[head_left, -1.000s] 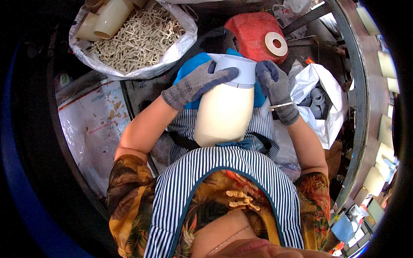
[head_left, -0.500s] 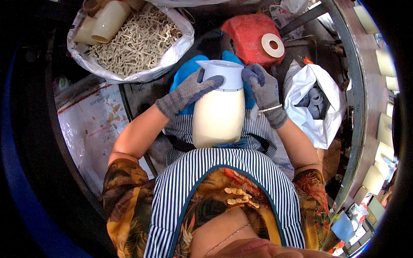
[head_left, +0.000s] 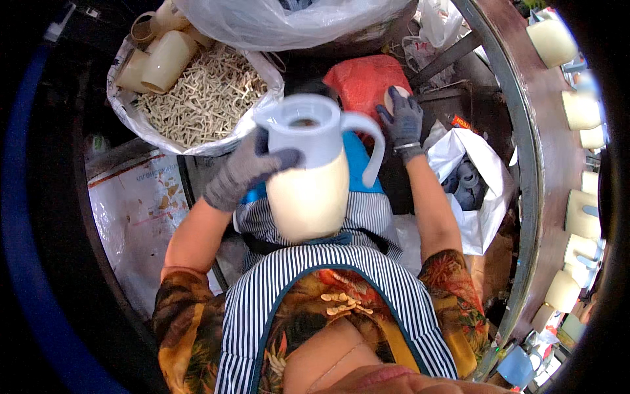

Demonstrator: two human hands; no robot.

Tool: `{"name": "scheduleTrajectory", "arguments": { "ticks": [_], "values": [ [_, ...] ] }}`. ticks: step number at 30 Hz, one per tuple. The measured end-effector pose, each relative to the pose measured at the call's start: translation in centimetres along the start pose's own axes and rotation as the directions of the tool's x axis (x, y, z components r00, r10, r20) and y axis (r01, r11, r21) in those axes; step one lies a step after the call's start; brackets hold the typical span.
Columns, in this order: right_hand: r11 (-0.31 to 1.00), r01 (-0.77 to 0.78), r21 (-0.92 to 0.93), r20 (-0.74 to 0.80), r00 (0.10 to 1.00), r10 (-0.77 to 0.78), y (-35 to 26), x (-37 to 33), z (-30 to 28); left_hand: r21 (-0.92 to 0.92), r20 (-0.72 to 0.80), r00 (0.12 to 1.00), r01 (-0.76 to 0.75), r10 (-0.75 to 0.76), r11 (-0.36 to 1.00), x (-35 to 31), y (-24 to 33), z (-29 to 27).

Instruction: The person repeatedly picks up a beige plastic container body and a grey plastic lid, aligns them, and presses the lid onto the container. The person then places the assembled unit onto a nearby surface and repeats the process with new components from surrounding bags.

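And now the jug (head_left: 307, 197) is showing its handle (head_left: 376, 148), standing left of and nearer than the red block (head_left: 354, 80), spout (head_left: 266, 118) pointing left, long axis tilting away from the lap. The left hand (head_left: 252, 167) is gripping its side; the right hand (head_left: 403, 118), leaving the jug, is spreading fingers over the block's pale ring (head_left: 392, 100), grip unclear.

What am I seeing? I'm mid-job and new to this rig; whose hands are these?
There is no machine, only a person at work, seen from above by a fisheye camera worn on the head. The grey-gloved left hand grips a cream jug with a pale blue-grey collar and handle, over the lap. The grey-gloved right hand touches a pale round disc on a rounded red object. Ahead to the left, a white sack holds pale strips and cream cylinders; to the right, a white plastic bag holds dark grey parts.
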State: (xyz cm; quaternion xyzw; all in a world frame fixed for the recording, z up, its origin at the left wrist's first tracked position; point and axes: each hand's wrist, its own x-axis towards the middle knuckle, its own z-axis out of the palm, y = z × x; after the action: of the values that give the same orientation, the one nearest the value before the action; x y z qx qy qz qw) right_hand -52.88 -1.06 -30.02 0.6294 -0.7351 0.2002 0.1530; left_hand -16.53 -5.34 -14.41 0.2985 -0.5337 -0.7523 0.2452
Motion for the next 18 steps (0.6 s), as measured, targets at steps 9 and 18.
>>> {"name": "scheduleTrajectory", "arguments": {
  "ticks": [9, 18],
  "values": [
    [0.811, -0.426, 0.401, 0.121, 0.902, 0.414, 3.3, -1.5, -15.7, 0.550, 0.239, 0.606, -0.728, 0.759, 0.408, 20.9, -1.2, 5.3],
    [0.994, 0.037, 0.099, -0.315, 0.949, -0.004, -2.2, 12.6, -24.8, 0.633, 0.260, 0.795, -0.568, 0.548, 0.526, 22.3, -2.4, 6.6]
  ]
}}
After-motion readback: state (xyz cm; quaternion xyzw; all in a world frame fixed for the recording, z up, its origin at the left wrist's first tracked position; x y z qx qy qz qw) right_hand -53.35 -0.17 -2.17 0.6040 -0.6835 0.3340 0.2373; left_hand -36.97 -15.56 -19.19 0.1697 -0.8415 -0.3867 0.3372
